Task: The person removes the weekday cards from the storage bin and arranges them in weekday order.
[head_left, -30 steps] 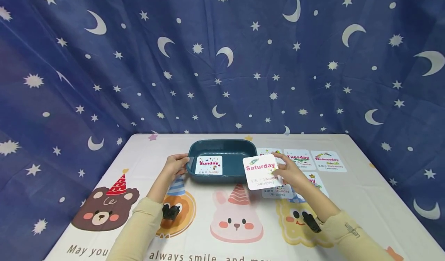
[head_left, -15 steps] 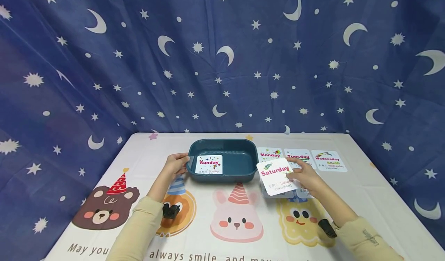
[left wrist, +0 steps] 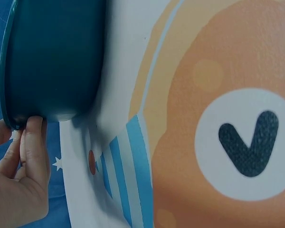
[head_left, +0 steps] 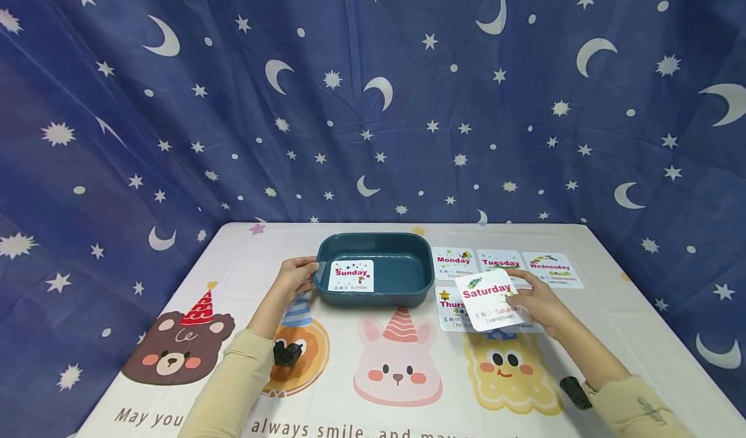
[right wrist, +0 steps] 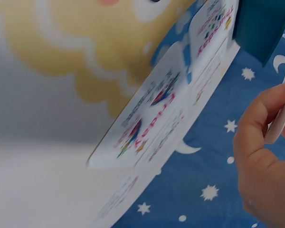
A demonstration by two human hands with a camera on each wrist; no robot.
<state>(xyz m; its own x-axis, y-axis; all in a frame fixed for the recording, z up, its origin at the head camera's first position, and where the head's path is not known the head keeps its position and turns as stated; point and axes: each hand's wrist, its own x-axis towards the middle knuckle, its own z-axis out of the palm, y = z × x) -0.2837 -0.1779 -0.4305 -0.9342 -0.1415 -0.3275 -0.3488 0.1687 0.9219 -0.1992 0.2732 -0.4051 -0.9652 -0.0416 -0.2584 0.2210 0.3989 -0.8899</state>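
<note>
My left hand grips the left end of a dark teal rectangular tray, thumb at the rim and fingers under it in the left wrist view. A Sunday card lies inside the tray's left half. My right hand pinches the right edge of a white Saturday card, which is raised over the laid-out cards. In the right wrist view only the edge of this Saturday card shows between thumb and fingers. It overlaps the Thursday card and hides most of the Friday card.
Right of the tray, Monday, Tuesday and Wednesday cards lie in a back row. A white tablecloth with cartoon animals covers the table. Behind it hangs a blue curtain with moons and stars.
My right hand has carried the Saturday card rightward, from beside the tray's front right corner to over the front row, uncovering Monday and part of Thursday. My left hand stays on the tray.
</note>
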